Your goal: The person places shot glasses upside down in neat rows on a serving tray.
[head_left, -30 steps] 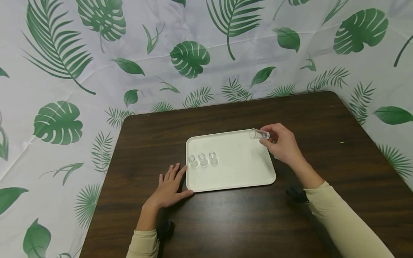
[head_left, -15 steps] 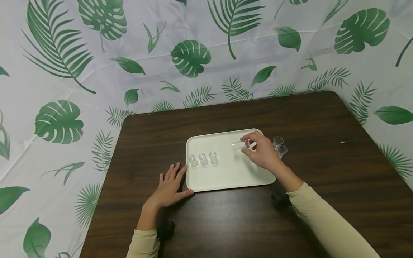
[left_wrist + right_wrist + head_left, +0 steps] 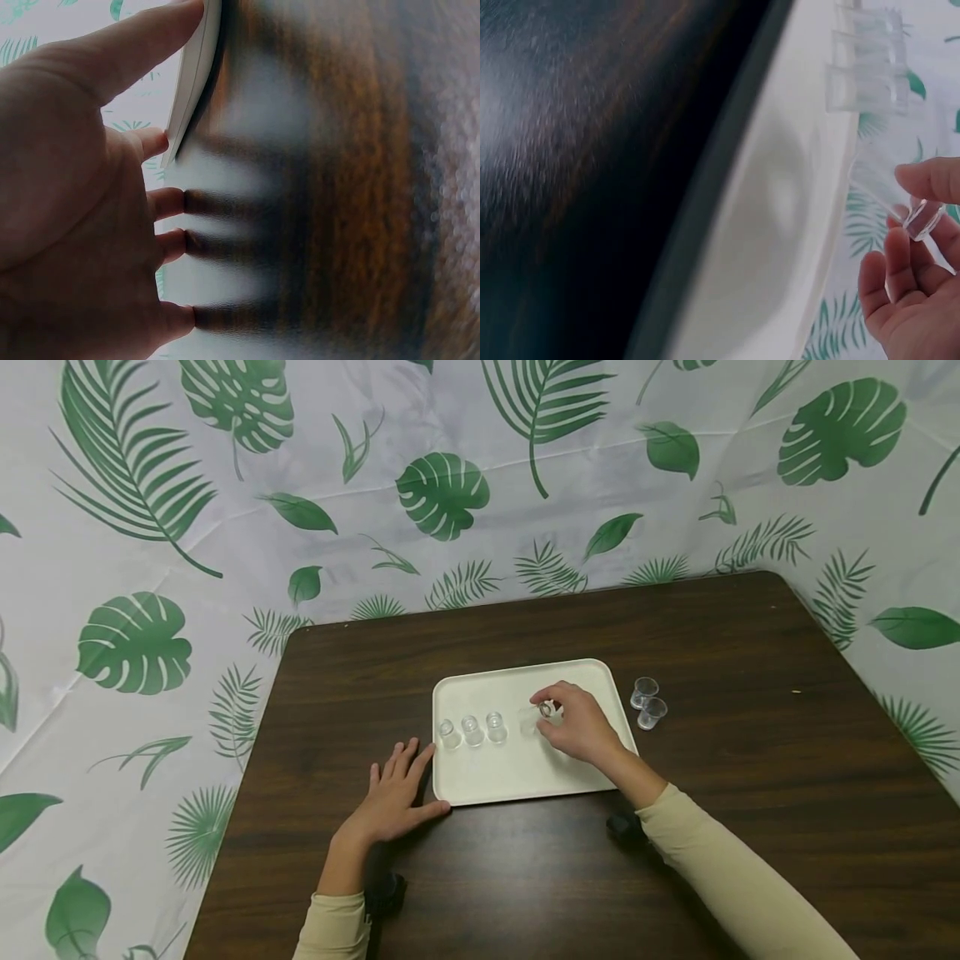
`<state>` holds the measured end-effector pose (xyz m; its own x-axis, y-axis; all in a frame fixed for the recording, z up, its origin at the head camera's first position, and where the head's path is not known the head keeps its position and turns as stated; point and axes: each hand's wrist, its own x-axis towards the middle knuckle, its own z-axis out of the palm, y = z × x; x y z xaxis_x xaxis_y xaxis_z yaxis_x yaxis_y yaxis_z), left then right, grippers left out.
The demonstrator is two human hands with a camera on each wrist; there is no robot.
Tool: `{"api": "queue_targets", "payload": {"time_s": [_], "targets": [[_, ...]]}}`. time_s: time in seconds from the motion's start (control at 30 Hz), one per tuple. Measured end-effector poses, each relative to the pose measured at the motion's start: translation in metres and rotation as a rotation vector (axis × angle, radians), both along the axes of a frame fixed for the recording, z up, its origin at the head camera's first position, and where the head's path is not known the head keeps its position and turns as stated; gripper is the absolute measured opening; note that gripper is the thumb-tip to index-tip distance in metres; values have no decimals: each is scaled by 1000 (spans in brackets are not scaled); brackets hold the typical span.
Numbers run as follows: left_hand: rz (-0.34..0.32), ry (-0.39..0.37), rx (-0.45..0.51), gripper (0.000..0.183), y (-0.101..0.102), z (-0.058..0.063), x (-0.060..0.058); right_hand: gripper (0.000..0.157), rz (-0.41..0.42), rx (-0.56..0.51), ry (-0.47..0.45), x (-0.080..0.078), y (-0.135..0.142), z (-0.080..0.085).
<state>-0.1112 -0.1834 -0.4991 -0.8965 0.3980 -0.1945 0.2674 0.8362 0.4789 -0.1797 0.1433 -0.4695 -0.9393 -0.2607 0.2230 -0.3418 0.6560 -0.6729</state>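
As we look down through the head view, our right hand [image 3: 577,722] is the nearer one to the held cup [image 3: 531,718], pinching its narrow base above the middle of the tray [image 3: 495,777]. The held cup lies to the left of that palm, its wide mouth facing the row of three cups [image 3: 472,732], which stand, seemingly mouth-down, on the tray's left half. Two more cups [image 3: 652,713] stand on the table [image 3: 525,868] just beyond the tray's right edge. Our left hand [image 3: 393,802] is spread at the tray's left end, gripping nothing.

From the left wrist, we see the thumb and forefinger at the tray's rim, the other fingertips down on the table.

From the right wrist, we find thumb and fingers curled round the base, and the long axis slanting down towards the tray (whether the mouth touches it, we cannot tell). What matters most, we judge, is that tilt against the tray's floor.
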Motion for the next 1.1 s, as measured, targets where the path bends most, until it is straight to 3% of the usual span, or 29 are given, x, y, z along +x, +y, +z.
{"api": "queue_targets", "payload": {"time_s": [0.43,0.63,1.1], "targets": [[-1,18,17,92,3,10,3,39,21,63,-6,-3,-18,-11],[-9,8,2,92,1,5,2,39,35,133,8,-4,-24,-10],[-3,-1,-13,91,3,9,1,41,45,127,29,-3,-28,-10]]}}
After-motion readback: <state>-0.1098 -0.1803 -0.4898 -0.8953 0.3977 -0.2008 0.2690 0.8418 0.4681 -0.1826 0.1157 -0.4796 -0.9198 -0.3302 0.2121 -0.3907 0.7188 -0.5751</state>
